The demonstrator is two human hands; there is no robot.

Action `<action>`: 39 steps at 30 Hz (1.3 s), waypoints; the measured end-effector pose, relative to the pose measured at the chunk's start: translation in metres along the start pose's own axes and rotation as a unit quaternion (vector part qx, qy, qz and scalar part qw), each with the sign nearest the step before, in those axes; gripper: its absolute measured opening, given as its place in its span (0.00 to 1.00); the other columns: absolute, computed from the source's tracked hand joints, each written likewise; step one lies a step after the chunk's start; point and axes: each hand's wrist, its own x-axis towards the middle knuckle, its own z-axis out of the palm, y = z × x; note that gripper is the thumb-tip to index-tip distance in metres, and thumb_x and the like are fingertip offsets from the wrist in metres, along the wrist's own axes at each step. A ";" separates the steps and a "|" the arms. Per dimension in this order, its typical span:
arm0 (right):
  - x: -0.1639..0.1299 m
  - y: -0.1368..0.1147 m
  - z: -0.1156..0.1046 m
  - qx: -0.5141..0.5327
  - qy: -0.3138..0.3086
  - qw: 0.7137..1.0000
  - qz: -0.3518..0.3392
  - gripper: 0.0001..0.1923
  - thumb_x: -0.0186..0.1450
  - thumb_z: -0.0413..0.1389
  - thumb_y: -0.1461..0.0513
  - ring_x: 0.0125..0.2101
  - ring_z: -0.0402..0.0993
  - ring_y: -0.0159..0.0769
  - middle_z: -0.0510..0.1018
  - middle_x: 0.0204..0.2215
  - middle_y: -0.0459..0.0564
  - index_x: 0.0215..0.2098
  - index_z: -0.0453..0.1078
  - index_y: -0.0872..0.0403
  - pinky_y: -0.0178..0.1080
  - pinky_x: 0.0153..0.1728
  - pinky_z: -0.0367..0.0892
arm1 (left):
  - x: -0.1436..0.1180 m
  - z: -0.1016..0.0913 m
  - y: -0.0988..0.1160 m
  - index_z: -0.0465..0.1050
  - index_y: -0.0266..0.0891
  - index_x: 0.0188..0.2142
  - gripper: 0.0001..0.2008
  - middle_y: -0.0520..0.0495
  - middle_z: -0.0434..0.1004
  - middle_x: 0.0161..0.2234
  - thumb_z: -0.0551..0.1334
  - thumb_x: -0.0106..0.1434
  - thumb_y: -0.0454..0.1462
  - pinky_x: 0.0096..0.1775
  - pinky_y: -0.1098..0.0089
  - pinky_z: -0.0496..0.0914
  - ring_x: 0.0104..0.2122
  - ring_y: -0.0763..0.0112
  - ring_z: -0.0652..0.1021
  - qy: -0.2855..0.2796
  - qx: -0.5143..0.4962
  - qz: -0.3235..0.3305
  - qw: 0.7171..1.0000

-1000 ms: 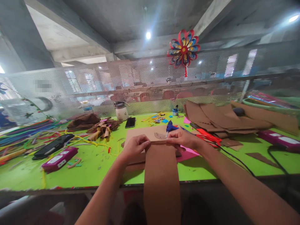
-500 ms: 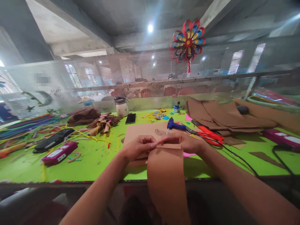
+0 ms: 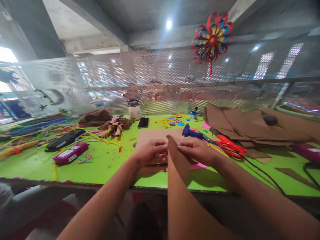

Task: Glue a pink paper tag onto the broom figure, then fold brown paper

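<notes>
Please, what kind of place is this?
Probably a craft workshop. The green table holds a glue gun, red scissors and stacked brown sheets, and both hands hold a brown strip.

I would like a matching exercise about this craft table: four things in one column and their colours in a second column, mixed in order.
Things:
1. glue gun
2. scissors
3. phone
4. paper strip held by both hands

Colours:
A. black
B. brown
C. blue
D. red

Pairs: 1-C, 2-D, 3-A, 4-B
</notes>
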 end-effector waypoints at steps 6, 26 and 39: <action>0.008 0.006 -0.003 -0.126 0.015 0.991 0.048 0.18 0.60 0.54 0.51 0.27 0.66 0.31 0.74 0.28 0.48 0.35 0.74 0.58 0.32 0.28 0.58 | 0.004 -0.006 -0.002 0.72 0.32 0.35 0.18 0.46 0.73 0.28 0.58 0.59 0.47 0.30 0.72 0.66 0.27 0.73 0.71 0.036 0.087 0.027 0.995; 0.019 0.041 -0.004 -0.448 0.085 0.885 -0.089 0.06 0.59 0.55 0.63 0.29 0.68 0.35 0.75 0.27 0.52 0.29 0.74 0.57 0.36 0.31 0.60 | 0.004 -0.010 -0.002 0.79 0.40 0.29 0.11 0.47 0.69 0.27 0.58 0.57 0.39 0.31 0.71 0.59 0.29 0.69 0.69 0.059 0.568 0.112 0.813; 0.021 0.046 -0.011 -0.459 0.056 0.881 -0.102 0.06 0.59 0.55 0.65 0.28 0.68 0.34 0.76 0.26 0.51 0.29 0.74 0.57 0.35 0.31 0.60 | 0.011 -0.015 -0.008 0.78 0.38 0.31 0.08 0.47 0.73 0.28 0.59 0.54 0.33 0.33 0.72 0.63 0.30 0.70 0.71 0.050 0.572 0.122 0.809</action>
